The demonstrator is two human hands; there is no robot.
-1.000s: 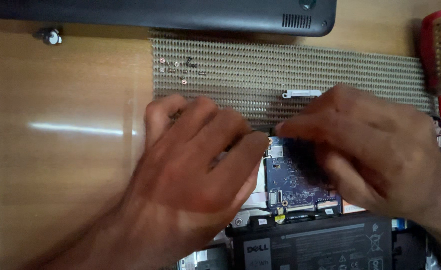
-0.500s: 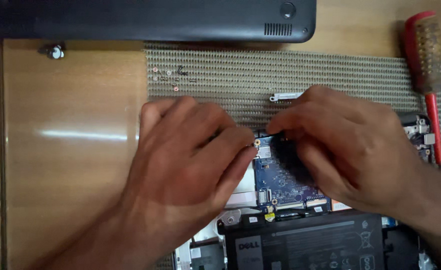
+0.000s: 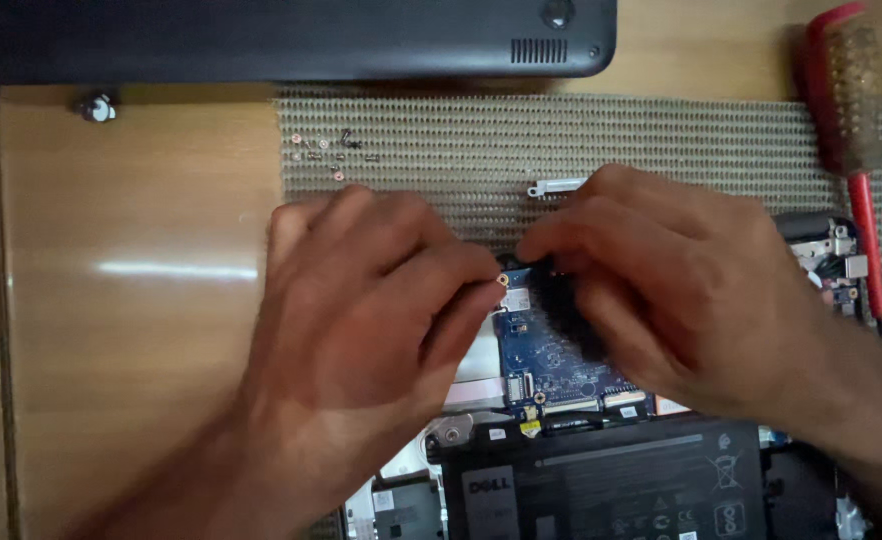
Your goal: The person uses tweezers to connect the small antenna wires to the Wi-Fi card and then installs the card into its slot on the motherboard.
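Nearest the camera lies the black battery pack [image 3: 611, 490]; just beyond it sits the small blue circuit board [image 3: 551, 350], inside the opened laptop. The left hand [image 3: 361, 330] and right hand [image 3: 671, 280] close in on the board's far edge, fingertips pinched together there; what exactly they grip is hidden. The board looks light, stiff and fragile, best held by its edges, away from connectors. Beyond the board, a woven mat [image 3: 661, 130] carries loose screws [image 3: 326, 155] and a small metal bracket [image 3: 556, 186]; farther still lies a dark cover [image 3: 281, 40] on the wooden surface [image 3: 131, 300].
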